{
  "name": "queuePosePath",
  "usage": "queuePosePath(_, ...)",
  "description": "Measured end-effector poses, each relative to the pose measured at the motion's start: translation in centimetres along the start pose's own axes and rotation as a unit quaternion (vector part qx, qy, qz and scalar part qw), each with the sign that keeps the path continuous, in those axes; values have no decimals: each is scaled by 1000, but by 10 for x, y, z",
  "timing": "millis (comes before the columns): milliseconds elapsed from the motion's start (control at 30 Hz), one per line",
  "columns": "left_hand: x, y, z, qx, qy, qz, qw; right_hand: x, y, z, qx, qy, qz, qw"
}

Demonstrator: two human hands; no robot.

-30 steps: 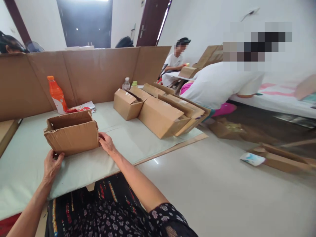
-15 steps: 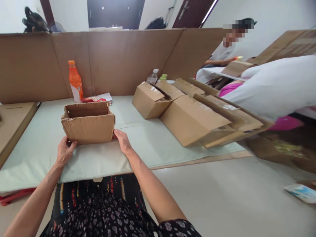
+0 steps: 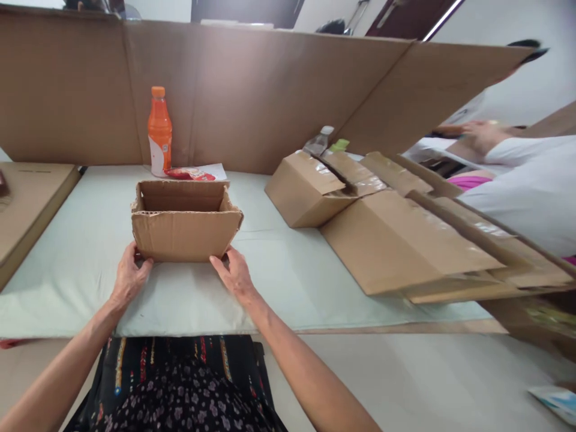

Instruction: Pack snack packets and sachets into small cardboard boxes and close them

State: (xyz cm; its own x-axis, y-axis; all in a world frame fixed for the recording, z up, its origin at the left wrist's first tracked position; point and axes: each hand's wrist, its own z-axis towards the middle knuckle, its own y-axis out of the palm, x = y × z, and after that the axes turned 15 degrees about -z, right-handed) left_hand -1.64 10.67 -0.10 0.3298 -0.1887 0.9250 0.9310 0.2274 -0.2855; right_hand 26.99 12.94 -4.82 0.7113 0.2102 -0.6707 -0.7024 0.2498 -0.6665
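Note:
A small open-topped cardboard box point(image 3: 186, 234) stands on the pale green cloth of the table in front of me. Its upper edges look rough and torn, and its floor is hidden from here. At the lower left corner, my left hand point(image 3: 130, 276) grips the box, thumb on the front and the other fingers behind the side. My right hand point(image 3: 234, 276) grips the lower right corner in the same way, thumb at the front face. Both hands rest close to the cloth.
Behind the box are an orange drink bottle point(image 3: 160, 132) and a red packet point(image 3: 191, 174). Joined cardboard boxes point(image 3: 387, 234) stand to the right, with a clear bottle point(image 3: 320, 141) behind. A flat carton point(image 3: 36, 204) lies left. A cardboard wall point(image 3: 270, 90) runs along the back. Someone's white sleeve point(image 3: 531, 174) is at right.
My right hand has shifted from the box's right side, so its thumb now lies at the lower front corner. The view has tilted down and turned left; the box stays on the table.

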Motion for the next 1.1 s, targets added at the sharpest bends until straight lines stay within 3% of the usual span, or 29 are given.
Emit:
queuePosePath(333,-33,27,-26,7,38,-66,997,3,-9,-10,-18,8,-119,993)
queuePosePath(500,-39,40,-38,7,43,-67,997,7,-9,-16,-31,17,-126,991)
queuePosePath(867,-43,38,-31,4,55,-57,997,13,-3,-10,-33,15,-152,988)
queuePosePath(1100,-35,22,-19,18,39,-65,997,19,0,-8,-33,-3,-121,992)
